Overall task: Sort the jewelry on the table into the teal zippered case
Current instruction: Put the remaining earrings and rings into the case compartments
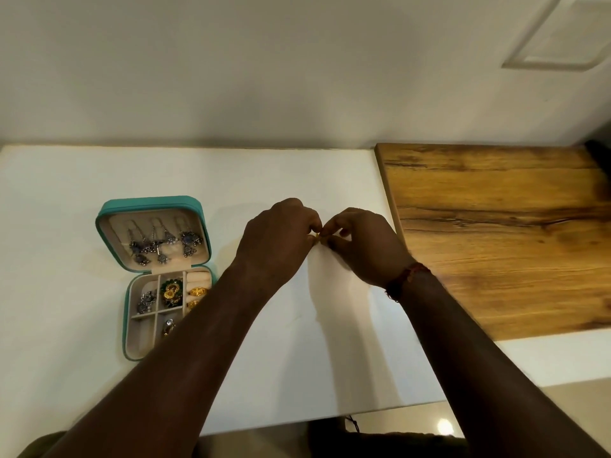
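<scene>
Nearest the camera, both forearms reach across the white table (66,325). The left forearm covers the near right corner of the teal zippered case (125,312), which lies open and flat.

In the case's tray, the divided compartments hold a silver piece (147,300), a green-and-gold piece (172,290) and a stone-set piece (168,325). Gold rings (197,291) sit in the ring roll.

Farther out, the left hand (281,239) and right hand (360,246) meet fingertip to fingertip. Both pinch one small gold item (318,238), to the right of the case and well apart from it. Its type is too small to tell. Whether it touches the table cannot be determined.

Handling, as a judgement: the item is probably light, rigid metal and smooth enough to slip from the fingers. Any post, hook or clasp would bend easily. It should be held by its main body in a two-finger pinch, carried low over the table, and set down into a free compartment, not dropped.

Beyond the tray, silver earrings (162,242) hang in the lid. A wooden board (496,242) lies to the right.
</scene>
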